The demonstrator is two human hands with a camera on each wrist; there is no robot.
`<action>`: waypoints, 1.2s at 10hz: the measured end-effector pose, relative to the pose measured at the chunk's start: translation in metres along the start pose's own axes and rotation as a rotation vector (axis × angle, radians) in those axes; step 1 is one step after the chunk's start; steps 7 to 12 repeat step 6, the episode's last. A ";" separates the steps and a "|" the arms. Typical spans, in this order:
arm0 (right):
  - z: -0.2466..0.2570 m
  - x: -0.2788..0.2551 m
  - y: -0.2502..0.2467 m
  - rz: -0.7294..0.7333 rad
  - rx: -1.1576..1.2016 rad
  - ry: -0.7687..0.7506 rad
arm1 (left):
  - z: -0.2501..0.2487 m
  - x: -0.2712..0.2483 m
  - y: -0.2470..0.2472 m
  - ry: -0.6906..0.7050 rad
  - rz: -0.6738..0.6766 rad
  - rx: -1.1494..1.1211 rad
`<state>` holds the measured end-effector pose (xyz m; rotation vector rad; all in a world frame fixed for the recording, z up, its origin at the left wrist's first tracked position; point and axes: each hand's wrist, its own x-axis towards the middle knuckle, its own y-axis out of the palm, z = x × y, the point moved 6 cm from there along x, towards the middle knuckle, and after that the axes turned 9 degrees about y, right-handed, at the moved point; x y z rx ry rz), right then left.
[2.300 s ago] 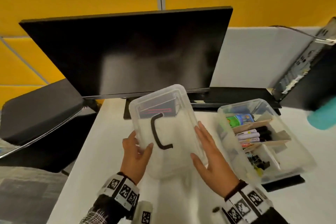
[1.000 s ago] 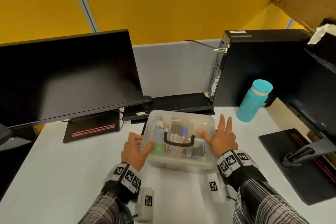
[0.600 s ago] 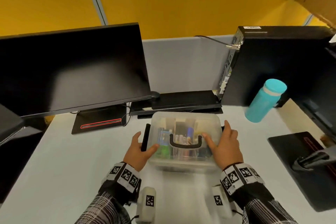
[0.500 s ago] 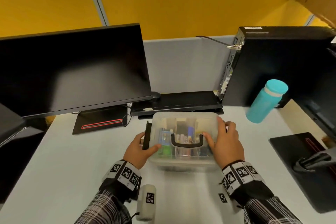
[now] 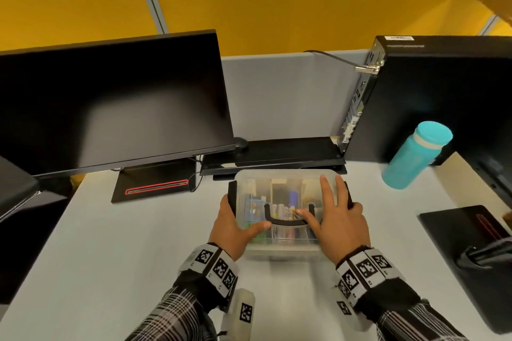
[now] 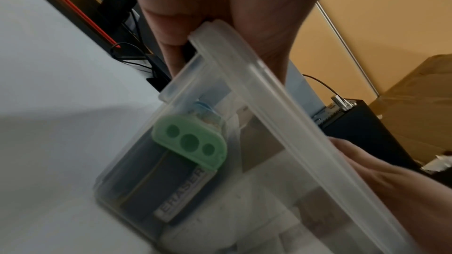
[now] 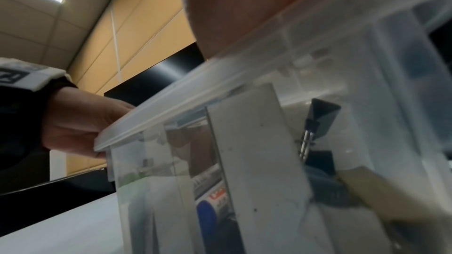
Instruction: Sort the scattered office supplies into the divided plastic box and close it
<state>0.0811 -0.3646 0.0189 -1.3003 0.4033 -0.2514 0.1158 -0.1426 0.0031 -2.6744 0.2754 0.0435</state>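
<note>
Since the earlier frame the lid (image 5: 285,174) has come from the hands onto the plastic box (image 5: 282,246) on the desk (image 5: 124,243). The supplies are inside. The left hand (image 5: 235,227) grips the left latch (image 5: 231,196); the right hand (image 5: 336,219) presses flat, fingers spread. The latches probably remain.

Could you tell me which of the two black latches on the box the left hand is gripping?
The left-end latch: the left hand wraps its fingers round it, thumb on the lid. The right-end latch only peeks out beside the right hand.
</note>
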 end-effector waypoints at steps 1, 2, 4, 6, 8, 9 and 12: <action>0.004 0.005 -0.003 -0.011 -0.056 -0.046 | 0.002 0.006 0.006 0.039 0.007 -0.012; 0.003 0.011 -0.003 0.018 -0.069 -0.054 | 0.006 0.011 0.010 0.029 0.017 -0.012; -0.016 0.029 -0.014 0.069 -0.039 -0.014 | -0.005 0.026 0.029 0.057 0.044 0.043; -0.046 0.054 -0.022 0.112 -0.135 0.040 | -0.040 0.034 0.049 0.115 0.300 0.022; -0.046 0.054 -0.022 0.112 -0.135 0.040 | -0.040 0.034 0.049 0.115 0.300 0.022; -0.046 0.054 -0.022 0.112 -0.135 0.040 | -0.040 0.034 0.049 0.115 0.300 0.022; -0.046 0.054 -0.022 0.112 -0.135 0.040 | -0.040 0.034 0.049 0.115 0.300 0.022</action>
